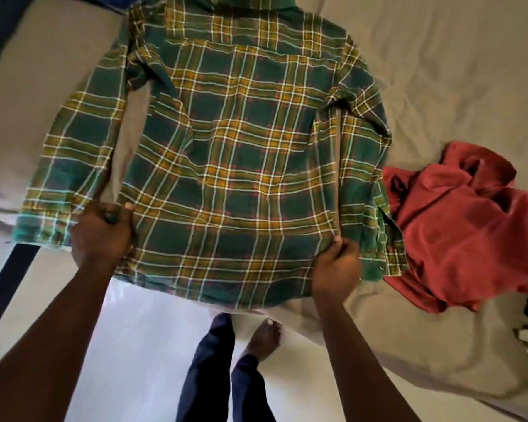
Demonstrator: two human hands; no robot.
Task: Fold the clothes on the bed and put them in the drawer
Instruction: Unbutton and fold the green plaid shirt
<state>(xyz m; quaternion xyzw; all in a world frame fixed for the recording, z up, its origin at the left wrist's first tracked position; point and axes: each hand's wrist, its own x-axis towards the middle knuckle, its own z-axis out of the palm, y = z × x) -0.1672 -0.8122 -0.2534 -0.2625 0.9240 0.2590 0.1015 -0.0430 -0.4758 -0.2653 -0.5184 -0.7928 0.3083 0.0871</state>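
Two hands at the hem of a plaid shirt (241, 147)

Both hands have hold of the green and yellow garment, which is spread back-up on the bed (439, 71) with its collar toward the far side and its hem at the near edge. The left hand (101, 233) has its fingers curled round the hem's left corner, beside the left cuff. The right hand (336, 269) pinches the hem's right corner between thumb and fingers. A crumpled red garment (457, 226) lies on the bed against the shirt's right sleeve.
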